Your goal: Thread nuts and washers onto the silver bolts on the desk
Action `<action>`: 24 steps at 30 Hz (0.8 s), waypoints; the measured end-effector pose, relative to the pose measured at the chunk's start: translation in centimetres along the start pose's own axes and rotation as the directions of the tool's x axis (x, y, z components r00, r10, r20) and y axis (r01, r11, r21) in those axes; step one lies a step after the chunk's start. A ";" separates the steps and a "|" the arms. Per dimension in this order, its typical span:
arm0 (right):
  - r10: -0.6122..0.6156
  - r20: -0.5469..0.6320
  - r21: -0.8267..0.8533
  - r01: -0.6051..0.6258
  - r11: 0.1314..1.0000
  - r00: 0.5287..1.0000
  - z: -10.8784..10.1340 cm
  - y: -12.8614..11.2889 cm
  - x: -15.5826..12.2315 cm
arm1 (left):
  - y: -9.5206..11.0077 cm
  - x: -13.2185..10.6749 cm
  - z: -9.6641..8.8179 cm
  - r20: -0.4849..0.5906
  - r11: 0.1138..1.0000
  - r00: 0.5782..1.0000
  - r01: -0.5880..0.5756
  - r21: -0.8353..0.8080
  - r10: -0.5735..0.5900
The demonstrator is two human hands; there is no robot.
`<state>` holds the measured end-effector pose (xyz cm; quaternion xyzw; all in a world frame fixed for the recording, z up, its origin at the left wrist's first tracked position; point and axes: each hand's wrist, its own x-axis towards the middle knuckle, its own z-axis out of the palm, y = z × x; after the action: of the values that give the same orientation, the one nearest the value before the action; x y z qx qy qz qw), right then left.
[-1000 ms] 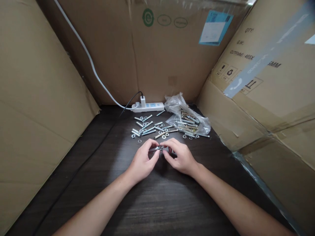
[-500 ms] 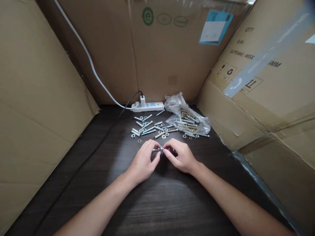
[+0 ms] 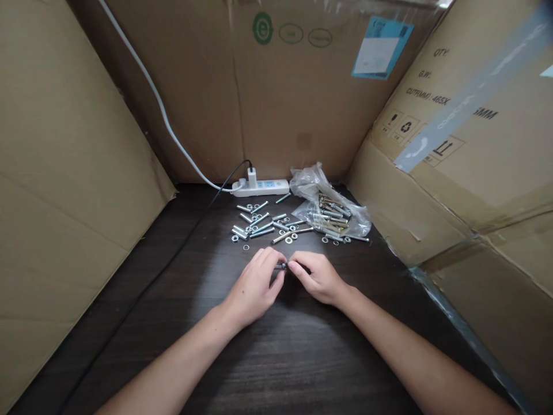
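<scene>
Head view: 1 bolt (image 3: 279, 267) mostly hidden by left hand (image 3: 256, 285)

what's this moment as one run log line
left hand: holding metal bolt; right hand: pinching its end; beyond: loose bolts, washers, plastic bag, power strip

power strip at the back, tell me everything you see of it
The power strip is a long, white, plastic-looking bar with light-blue patches on top. It lies flat on the dark table before the rear cardboard. A white adapter stands in it, left of middle, with a black cable at its top. A white cable meets the strip's left end. The plastic bag is by its right end; contact is unclear.
</scene>
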<state>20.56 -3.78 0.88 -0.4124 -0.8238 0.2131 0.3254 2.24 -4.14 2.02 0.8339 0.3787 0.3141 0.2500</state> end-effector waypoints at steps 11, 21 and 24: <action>0.024 0.024 0.020 -0.025 1.000 0.999 -0.1 -0.4 -0.1 | -0.1 0.0 0.0 0.002 1.000 1.000 0.005 -0.003 -0.005; 0.053 0.014 0.066 -0.053 0.996 0.999 -0.3 -0.6 -0.2 | -0.2 0.0 0.1 -0.004 1.000 1.000 0.013 -0.011 -0.013; 0.035 0.015 0.048 -0.036 0.998 0.999 -0.2 -0.5 -0.2 | -0.1 0.0 0.1 -0.005 1.000 1.000 0.008 -0.021 -0.008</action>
<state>20.46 -4.18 1.25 -0.4174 -0.8132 0.2415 0.3259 2.26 -4.11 1.85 0.8290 0.3794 0.3190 0.2588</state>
